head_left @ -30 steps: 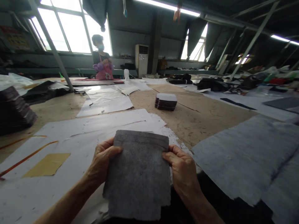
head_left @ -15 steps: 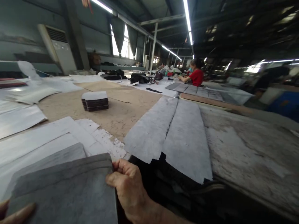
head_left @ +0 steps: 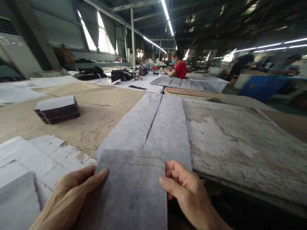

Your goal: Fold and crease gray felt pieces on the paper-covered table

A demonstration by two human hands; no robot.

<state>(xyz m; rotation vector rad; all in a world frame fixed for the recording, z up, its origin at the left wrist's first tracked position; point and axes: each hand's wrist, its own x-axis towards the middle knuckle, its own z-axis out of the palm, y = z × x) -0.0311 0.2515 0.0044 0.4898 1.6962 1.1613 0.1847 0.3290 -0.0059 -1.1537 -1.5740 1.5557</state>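
Observation:
A grey sheet of fabric-like material (head_left: 134,191), with a line across its upper end, is held in front of me by both hands. My left hand (head_left: 69,195) pinches its left edge, thumb on top. On the right edge, my right hand (head_left: 188,191) grips with thumb above and fingers curled beneath. The sheet's far end overlaps two long pale grey strips (head_left: 168,127) lying side by side on the table. At the lower left lies another grey sheet (head_left: 19,201), partly behind my left forearm.
Brown paper (head_left: 103,111) covers the left table, with a stack of dark cut pieces (head_left: 57,110) on it. White sheets (head_left: 31,156) lie nearer. A worn, stained board (head_left: 235,143) is at right. A person in red (head_left: 179,68) sits farther back.
The held sheet has moved right, from the lower left to over the ends of the pale strips. My left hand has come further into view on its left edge. The view has turned right.

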